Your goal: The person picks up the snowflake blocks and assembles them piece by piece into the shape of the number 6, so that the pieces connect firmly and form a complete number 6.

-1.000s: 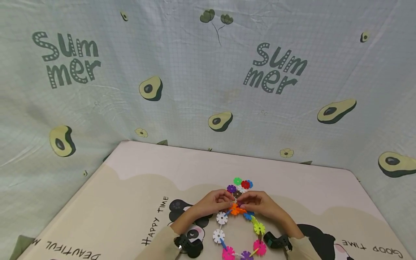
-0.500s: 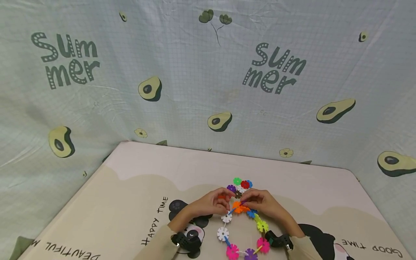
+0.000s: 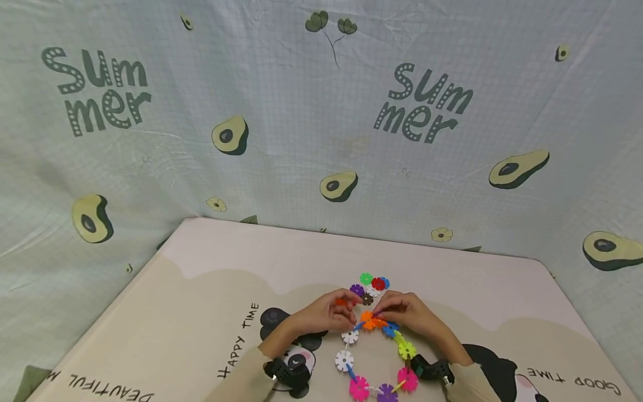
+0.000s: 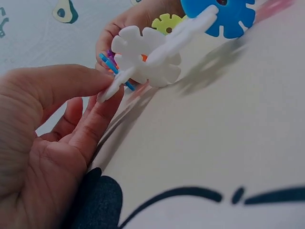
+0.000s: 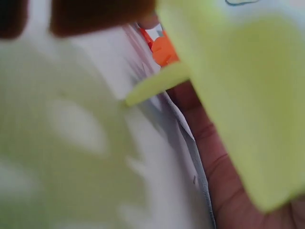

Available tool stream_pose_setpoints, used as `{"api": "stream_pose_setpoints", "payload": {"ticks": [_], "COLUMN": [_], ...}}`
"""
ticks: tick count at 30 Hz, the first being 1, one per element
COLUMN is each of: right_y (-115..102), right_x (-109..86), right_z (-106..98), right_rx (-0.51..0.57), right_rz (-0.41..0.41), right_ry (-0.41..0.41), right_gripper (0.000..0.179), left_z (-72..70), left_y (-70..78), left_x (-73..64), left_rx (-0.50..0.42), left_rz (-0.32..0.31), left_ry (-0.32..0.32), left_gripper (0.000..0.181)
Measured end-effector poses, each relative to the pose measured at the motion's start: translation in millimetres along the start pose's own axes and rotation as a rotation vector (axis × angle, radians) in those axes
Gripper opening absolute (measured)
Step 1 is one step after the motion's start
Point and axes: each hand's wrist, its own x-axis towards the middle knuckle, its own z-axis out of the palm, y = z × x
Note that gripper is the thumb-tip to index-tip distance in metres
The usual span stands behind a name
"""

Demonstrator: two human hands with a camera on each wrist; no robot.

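Observation:
A ring of flower-shaped interlocking plastic discs hangs between the two hands. In the left wrist view, the left hand [image 4: 62,105] pinches a white disc [image 4: 114,87] seen edge-on, where a blue disc [image 4: 107,62] crosses it. Beside these is another white disc [image 4: 136,45]. From the other side, the right hand [image 3: 409,314] pinches a purple disc [image 3: 377,314] at the orange disc [image 3: 368,320], its fingertips partly covering the purple one. A large yellow disc [image 5: 248,105] fills much of the right wrist view, blurred, with an orange disc [image 5: 164,50] behind.
Beyond the hands lie several loose discs, among them a green disc [image 3: 366,278], a red disc [image 3: 378,284] and a brown disc [image 3: 368,300]. They rest on a table mat [image 3: 226,251] printed with pandas and words. An avocado-print curtain [image 3: 281,111] stands behind the table.
Over the second, the ring's top has shifted slightly right and the hands have parted a little; a purple disc now shows at the right fingertips. In the last half second little has moved.

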Motion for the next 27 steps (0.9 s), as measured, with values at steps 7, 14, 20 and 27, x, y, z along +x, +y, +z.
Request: {"api": "stream_pose_setpoints", "payload": {"ticks": [7,14,20,27], "right_y": [-2.0,-1.7,-3.6,-4.6], "right_x": [3.4,7.6,9.1,9.5], "right_z": [5.2,11.6,14.4,14.3], "right_rx": [0.039,0.091,0.082,0.065], "right_rz": [-0.036,-0.084,-0.091,-0.084], "right_ry": [-0.013,-0.037,-0.031,-0.027], "right_gripper": [0.017,0.017,0.017,0.016], "left_z": [-0.1,1.7,2.9,6.5], "left_y": [0.7,0.8,1.5,3.0], "left_x": [0.6,2.2,2.9,2.2], "left_rx": [0.058,0.088,0.115,0.189], "left_rz": [-0.004,-0.03,-0.033,-0.005], "left_ry": [0.008,0.044,0.025,0.057], "left_gripper": [0.034,0.029,0.029,0.027]}}
